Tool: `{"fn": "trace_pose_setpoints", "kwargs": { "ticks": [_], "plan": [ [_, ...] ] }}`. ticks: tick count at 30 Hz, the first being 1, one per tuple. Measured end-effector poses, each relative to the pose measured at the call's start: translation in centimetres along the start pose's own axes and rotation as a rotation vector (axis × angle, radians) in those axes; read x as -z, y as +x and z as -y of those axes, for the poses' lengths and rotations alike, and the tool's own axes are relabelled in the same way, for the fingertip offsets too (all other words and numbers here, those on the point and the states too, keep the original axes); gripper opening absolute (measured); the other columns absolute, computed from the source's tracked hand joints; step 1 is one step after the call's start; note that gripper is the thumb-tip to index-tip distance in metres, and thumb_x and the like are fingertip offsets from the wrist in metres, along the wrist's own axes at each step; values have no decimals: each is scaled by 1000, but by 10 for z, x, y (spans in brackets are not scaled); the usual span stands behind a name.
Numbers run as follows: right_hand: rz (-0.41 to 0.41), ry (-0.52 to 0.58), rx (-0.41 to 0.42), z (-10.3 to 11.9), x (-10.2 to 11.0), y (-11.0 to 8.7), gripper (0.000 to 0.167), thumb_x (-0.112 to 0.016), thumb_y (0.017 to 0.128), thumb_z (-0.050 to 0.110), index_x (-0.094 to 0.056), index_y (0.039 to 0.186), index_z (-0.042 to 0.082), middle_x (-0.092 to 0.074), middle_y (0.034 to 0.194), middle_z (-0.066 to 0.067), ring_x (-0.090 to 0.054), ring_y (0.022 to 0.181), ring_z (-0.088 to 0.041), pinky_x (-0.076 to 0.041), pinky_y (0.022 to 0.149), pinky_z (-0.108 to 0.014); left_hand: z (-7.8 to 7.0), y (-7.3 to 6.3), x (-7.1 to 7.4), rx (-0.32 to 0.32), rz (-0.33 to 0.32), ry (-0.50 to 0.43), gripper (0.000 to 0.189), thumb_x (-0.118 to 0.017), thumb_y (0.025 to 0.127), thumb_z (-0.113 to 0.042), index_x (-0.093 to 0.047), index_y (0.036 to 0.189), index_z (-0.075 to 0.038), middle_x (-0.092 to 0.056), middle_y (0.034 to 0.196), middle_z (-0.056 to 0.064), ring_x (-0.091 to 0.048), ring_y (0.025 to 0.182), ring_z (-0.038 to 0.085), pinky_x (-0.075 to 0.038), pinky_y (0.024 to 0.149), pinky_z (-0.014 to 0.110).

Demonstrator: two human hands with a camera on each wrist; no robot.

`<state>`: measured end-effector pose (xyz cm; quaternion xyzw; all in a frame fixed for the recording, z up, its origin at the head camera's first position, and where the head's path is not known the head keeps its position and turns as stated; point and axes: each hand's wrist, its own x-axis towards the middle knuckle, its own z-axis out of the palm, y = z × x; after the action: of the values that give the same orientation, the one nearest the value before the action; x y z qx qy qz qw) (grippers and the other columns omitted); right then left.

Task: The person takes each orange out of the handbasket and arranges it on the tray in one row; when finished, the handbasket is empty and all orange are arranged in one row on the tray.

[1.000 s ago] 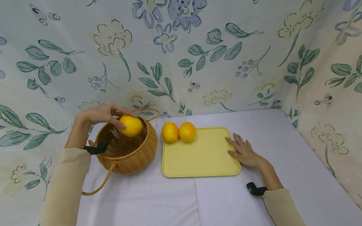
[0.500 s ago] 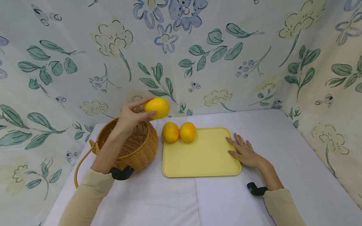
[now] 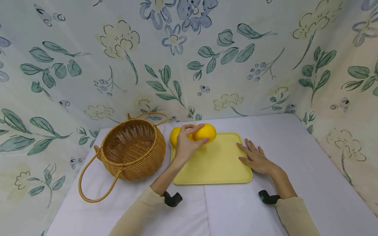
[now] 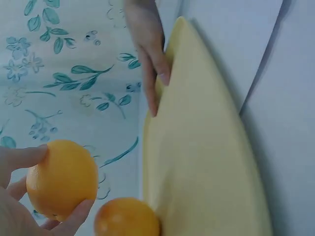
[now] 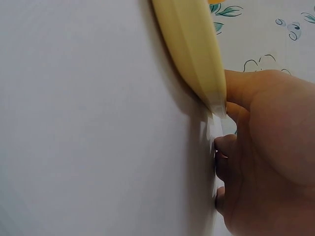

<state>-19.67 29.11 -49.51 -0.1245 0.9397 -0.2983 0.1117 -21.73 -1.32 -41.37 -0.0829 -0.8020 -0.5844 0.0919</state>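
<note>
My left hand (image 3: 186, 144) grips an orange (image 3: 205, 132) between thumb and fingers, over the back left part of the yellow tray (image 3: 218, 167). In the left wrist view this held orange (image 4: 63, 179) is higher than another orange (image 4: 127, 219) on the tray. A further orange (image 3: 175, 135) sits at the tray's back left corner; the left hand largely hides the one beside it. With fingers spread, my right hand (image 3: 256, 160) rests at the tray's right edge. The right wrist view shows that hand (image 5: 275, 147) beside the tray's corner (image 5: 197, 54).
Left of the tray stands a round wicker basket (image 3: 147, 160) with nothing seen inside; one handle (image 3: 98, 199) hangs out to the front left, the other leans at the back. A white cloth (image 3: 183, 216) covers the table, and a floral curtain (image 3: 189, 85) rises behind it.
The left hand has lifted the orange out of the basket and carried it right, over the tray beside the other two oranges. The right hand stays in place.
</note>
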Motion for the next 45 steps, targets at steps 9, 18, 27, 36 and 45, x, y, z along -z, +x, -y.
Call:
{"fn": "trace_pose_setpoints", "kwargs": {
  "ticks": [9, 18, 27, 36, 45],
  "plan": [
    [17, 11, 1, -2, 0, 3, 67, -52, 107, 38, -29, 163, 8, 2, 170, -32, 6, 156, -55, 13, 121, -74, 13, -18, -63, -105, -21, 109, 48, -91, 79, -12, -77, 125, -18, -55, 135, 14, -51, 127, 29, -47, 109, 42],
    [9, -4, -4, -2, 0, 4, 67, -51, 107, 39, -29, 163, 8, 2, 170, -32, 6, 156, -55, 13, 121, -73, 22, -24, -90, -176, -17, 223, 48, -88, 81, -9, -75, 128, -14, -53, 138, 19, -51, 126, 32, -46, 111, 43],
    [6, 2, -9, -3, -1, 3, 68, -52, 107, 40, -30, 163, 8, 1, 170, -32, 5, 156, -54, 13, 121, -73, 34, -28, -97, -234, 28, 436, 49, -80, 89, -5, -69, 136, -11, -45, 151, 25, -48, 136, 38, -52, 111, 42],
    [3, -12, -18, -1, 0, 2, 68, -52, 107, 39, -30, 163, 8, 1, 170, -32, 4, 156, -54, 12, 122, -72, 28, -30, -84, -213, 127, 501, 47, -73, 95, -4, -65, 141, -12, -48, 154, 24, -49, 141, 38, -52, 111, 44],
    [0, -12, -18, 2, 1, 2, 68, -53, 106, 39, -31, 162, 8, -1, 170, -33, 3, 156, -55, 10, 122, -74, 27, -23, -97, -226, 80, 793, 54, -77, 94, -20, -62, 146, -22, -48, 148, 18, -51, 128, 32, -62, 72, 27]
  ]
}}
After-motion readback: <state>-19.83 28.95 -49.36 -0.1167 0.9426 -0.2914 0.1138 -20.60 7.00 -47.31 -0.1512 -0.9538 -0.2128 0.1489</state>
